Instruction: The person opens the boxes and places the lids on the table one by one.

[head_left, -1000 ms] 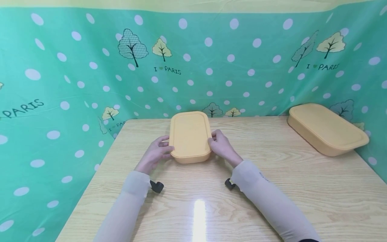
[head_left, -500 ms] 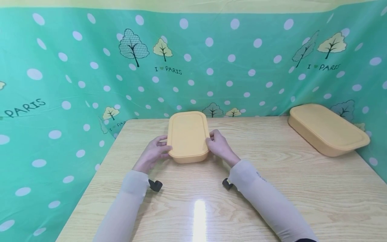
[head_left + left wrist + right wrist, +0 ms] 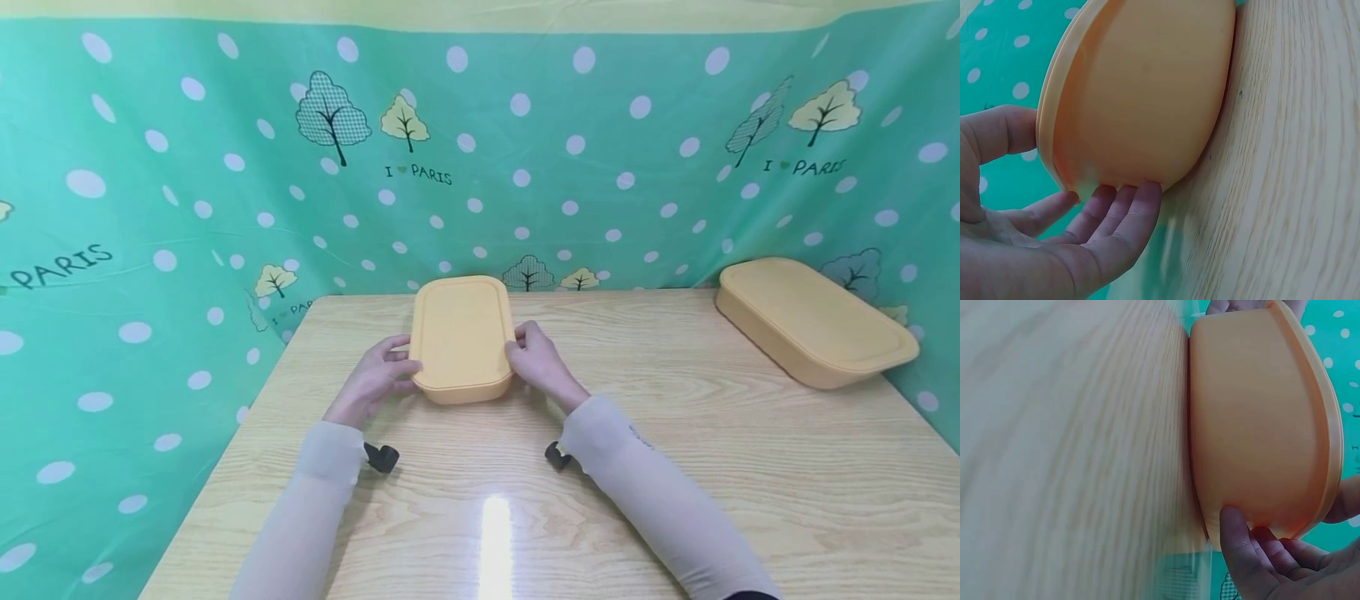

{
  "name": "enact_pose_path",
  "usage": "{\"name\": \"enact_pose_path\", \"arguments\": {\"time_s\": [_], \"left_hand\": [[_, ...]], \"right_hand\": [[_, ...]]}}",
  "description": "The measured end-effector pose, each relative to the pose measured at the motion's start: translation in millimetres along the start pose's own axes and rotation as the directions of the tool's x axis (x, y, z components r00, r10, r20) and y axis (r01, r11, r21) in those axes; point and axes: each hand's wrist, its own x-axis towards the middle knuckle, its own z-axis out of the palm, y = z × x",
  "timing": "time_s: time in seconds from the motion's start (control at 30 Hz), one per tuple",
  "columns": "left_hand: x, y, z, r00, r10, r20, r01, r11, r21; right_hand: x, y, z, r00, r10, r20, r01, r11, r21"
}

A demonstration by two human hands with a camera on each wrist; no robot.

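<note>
A yellow-orange lidded food container (image 3: 462, 333) rests on the wooden table (image 3: 637, 483), near its back edge. My left hand (image 3: 377, 377) holds its left side, the thumb on the lid's rim and the fingers against the wall. On the opposite side my right hand (image 3: 542, 360) grips it the same way. In the left wrist view the left hand's fingertips (image 3: 1150, 194) press the container's wall (image 3: 1147, 94). The right wrist view shows the right fingers (image 3: 1241, 544) touching the wall (image 3: 1254, 419), with the thumb at the lid's rim. What is inside is hidden.
A second, larger yellow-orange lidded container (image 3: 813, 321) sits at the table's back right corner, its near end by the right edge. Behind the table and along both sides hangs a green dotted curtain (image 3: 480, 150). A light reflection lies on the tabletop's front.
Both hands have slid the container slightly to the left across the table, keeping their hold on it. The larger container at the right stays put.
</note>
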Motion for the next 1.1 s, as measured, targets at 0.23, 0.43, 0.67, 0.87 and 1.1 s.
{"name": "enact_pose_path", "arguments": {"time_s": [0.23,0.43,0.67,0.87,1.1], "left_hand": [[1.0,0.6,-4.5,1.000,-0.003,0.005,0.003,1.000,-0.009],[0.6,-0.1,-7.1,1.000,-0.002,-0.009,0.002,1.000,0.004],[0.4,1.5,-5.5,1.000,-0.005,-0.016,0.005,1.000,0.022],[-1.3,3.7,-5.4,0.996,-0.031,-0.087,0.035,0.998,0.051],[-1.8,4.5,-4.3,0.996,-0.015,-0.089,0.021,0.998,0.063]], "right_hand": [[1,-3,4,1.000,0.005,0.005,-0.005,1.000,0.007],[0,-7,5,1.000,0.012,0.017,-0.012,1.000,0.017],[-1,-10,4,0.999,0.039,0.020,-0.039,0.999,0.012],[-1,-12,3,0.997,0.055,0.048,-0.057,0.998,0.041],[0,-8,4,0.998,0.059,0.026,-0.060,0.996,0.069]]}}
